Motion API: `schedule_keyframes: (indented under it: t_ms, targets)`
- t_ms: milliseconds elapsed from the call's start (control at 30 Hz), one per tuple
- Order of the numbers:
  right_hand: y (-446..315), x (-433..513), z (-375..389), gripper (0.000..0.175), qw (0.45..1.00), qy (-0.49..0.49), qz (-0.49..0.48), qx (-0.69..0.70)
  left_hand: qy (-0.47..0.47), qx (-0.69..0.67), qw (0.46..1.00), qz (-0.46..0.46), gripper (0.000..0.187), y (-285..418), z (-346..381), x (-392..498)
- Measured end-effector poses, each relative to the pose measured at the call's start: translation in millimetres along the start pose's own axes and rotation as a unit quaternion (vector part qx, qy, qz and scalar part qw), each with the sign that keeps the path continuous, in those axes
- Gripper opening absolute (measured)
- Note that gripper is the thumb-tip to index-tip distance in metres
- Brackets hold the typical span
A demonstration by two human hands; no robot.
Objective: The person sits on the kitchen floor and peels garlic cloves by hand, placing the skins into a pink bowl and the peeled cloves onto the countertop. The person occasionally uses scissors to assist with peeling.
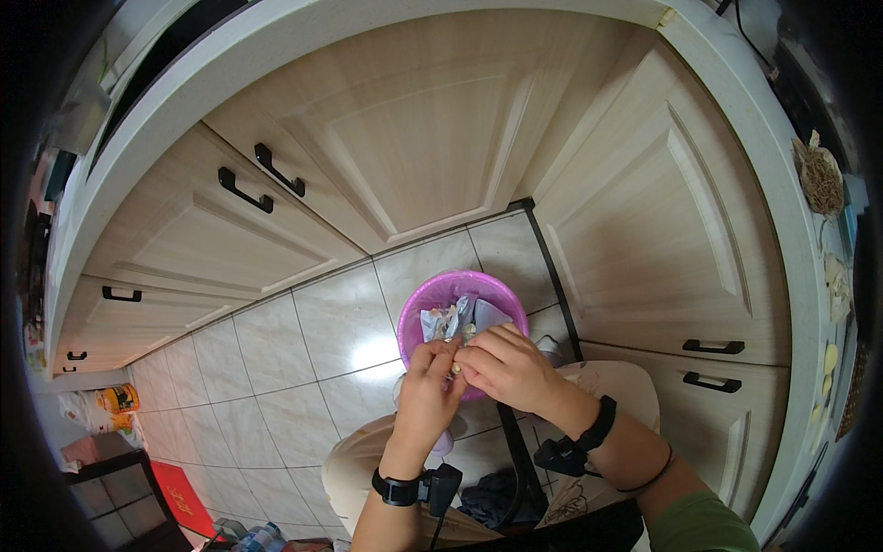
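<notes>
Both hands meet over the near rim of a pink plastic bin [411, 298], which stands on the tiled floor between the person's knees. My left hand [432, 386] and my right hand [507, 362] pinch a small pale piece [455, 369] between their fingertips; its kind is too small to tell, and the fingers partly hide it. Inside the bin lie crumpled silvery-grey wrappers [461, 314] and some pale scraps. The bin has a thin pink liner. Each wrist wears a black strap with a small device.
Wooden cabinet doors [421, 131] with black handles curve around ahead, under a pale countertop [441, 17]. At the right, a brown fibrous bundle [821, 179] sits on the counter. A red box [181, 498] and bottles [262, 537] stand on the floor, lower left.
</notes>
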State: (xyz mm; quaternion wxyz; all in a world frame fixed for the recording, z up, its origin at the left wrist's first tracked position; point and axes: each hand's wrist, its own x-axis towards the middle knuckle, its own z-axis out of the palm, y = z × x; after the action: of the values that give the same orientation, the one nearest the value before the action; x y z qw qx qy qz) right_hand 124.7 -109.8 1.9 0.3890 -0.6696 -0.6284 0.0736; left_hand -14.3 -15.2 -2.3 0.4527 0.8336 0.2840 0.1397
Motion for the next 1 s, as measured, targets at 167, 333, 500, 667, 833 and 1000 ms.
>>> schedule_keyframes:
  t_ms: [167,333,500,667,833,1000]
  targets:
    - [-0.6,2.6,-2.4,0.014,0.999,0.025,0.004,0.036,-0.002,-0.043,0.999,-0.009,0.048,4.4,-3.5,0.0]
    - [-0.4,1.6,-3.7,0.013,0.999,0.006,-0.014,0.035,0.014,-0.023,1.000,0.002,0.049,4.3,-5.3,0.2]
    - [0.7,1.8,-3.0,0.012,0.999,-0.021,-0.042,0.014,0.011,0.012,1.000,-0.006,0.051,-0.1,-1.1,-1.6]
    - [-2.2,2.6,2.4,0.013,0.997,-0.025,-0.061,-0.027,0.037,0.040,0.999,-0.004,0.048,-0.4,2.3,-2.1]
    - [-3.9,4.0,3.4,0.013,1.000,0.008,-0.017,-0.004,0.026,0.033,0.999,0.018,0.053,4.6,-1.5,-0.3]
    - [-1.9,6.5,-4.3,0.016,1.000,0.011,-0.009,0.020,0.033,-0.034,0.998,-0.043,0.048,8.5,-3.6,0.6]
